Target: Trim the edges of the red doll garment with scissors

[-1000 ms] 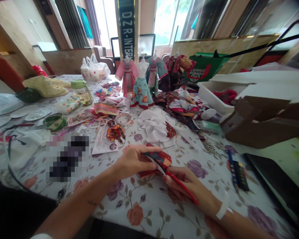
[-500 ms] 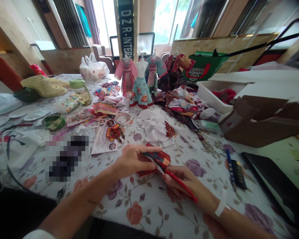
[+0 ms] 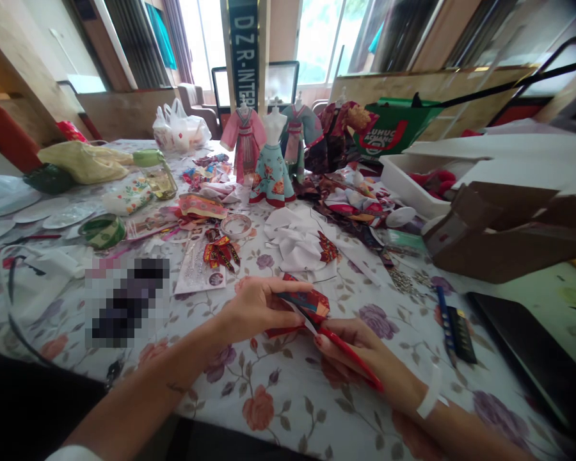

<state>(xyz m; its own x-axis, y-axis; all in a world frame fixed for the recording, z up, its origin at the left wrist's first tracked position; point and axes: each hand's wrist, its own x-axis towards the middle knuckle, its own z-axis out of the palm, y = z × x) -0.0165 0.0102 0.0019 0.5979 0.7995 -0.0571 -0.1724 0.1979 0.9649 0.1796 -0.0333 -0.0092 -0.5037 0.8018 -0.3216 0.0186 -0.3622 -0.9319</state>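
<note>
Left grip (image 3: 259,310) is pinching a folded red-and-blue patterned fabric piece (image 3: 303,306) between thumb and fingers, with the fingers pressed together. The piece sits just above the desk (image 3: 278,410), centre front, between both hands. Right grip (image 3: 360,355) is pinched around a red-handled tool (image 3: 350,357), its pale tip against the fabric's edge; exact tool type is hard to tell. A white band (image 3: 429,397) is on the right wrist.

Desk has a floral cloth, purple and orange flowers. Nearest the left grip: a clear card of sparkly trim (image 3: 194,272), red-gold ribbon bows (image 3: 221,251) just above it, and a pixelated blur (image 3: 125,301), can't tell what that is. Nearest the right grip: a blue pen (image 3: 444,323) beside a black pack (image 3: 462,334). Straight ahead, a white cloth heap (image 3: 297,240) with a patterned scrap (image 3: 328,248) on it.

Further back, doll dresses on stands, a teal skirted one (image 3: 272,166) next to a pink one (image 3: 244,144). Also a green-edged tape roll (image 3: 102,232) on the left, a thin clear ring (image 3: 237,225) mid-desk, a white tray (image 3: 413,186) and a brown cardboard box (image 3: 489,234) on the right.
</note>
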